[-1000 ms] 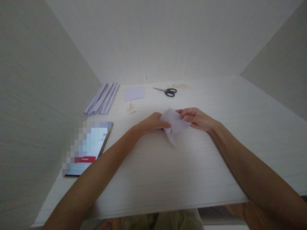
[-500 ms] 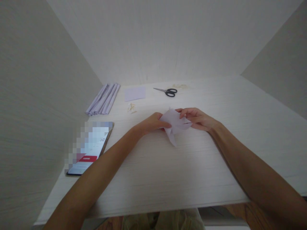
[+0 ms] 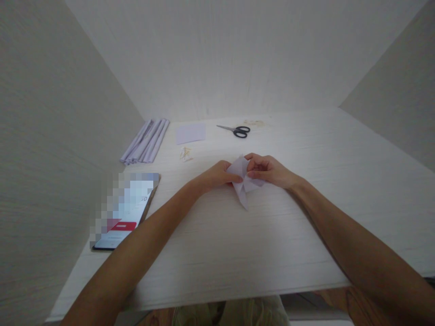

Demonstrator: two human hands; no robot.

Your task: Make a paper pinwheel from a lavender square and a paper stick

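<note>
A folded piece of pale lilac paper (image 3: 242, 183) sits at the middle of the white table (image 3: 238, 244), held between both hands. My left hand (image 3: 217, 175) pinches its left side, thumb on top. My right hand (image 3: 268, 171) grips the right part, fingers curled over the folds. A pointed flap of the paper hangs down toward me below the hands.
A phone (image 3: 125, 210) with a lit screen lies at the left edge. Farther back are a bundle of folded lilac paper strips (image 3: 146, 140), a flat lilac sheet (image 3: 190, 133), black-handled scissors (image 3: 236, 130) and small paper scraps (image 3: 185, 154). Walls enclose the table on three sides.
My right hand has slid left over the paper and closed its fingers on the folds, so less of the paper shows. The left hand has stayed in place.
</note>
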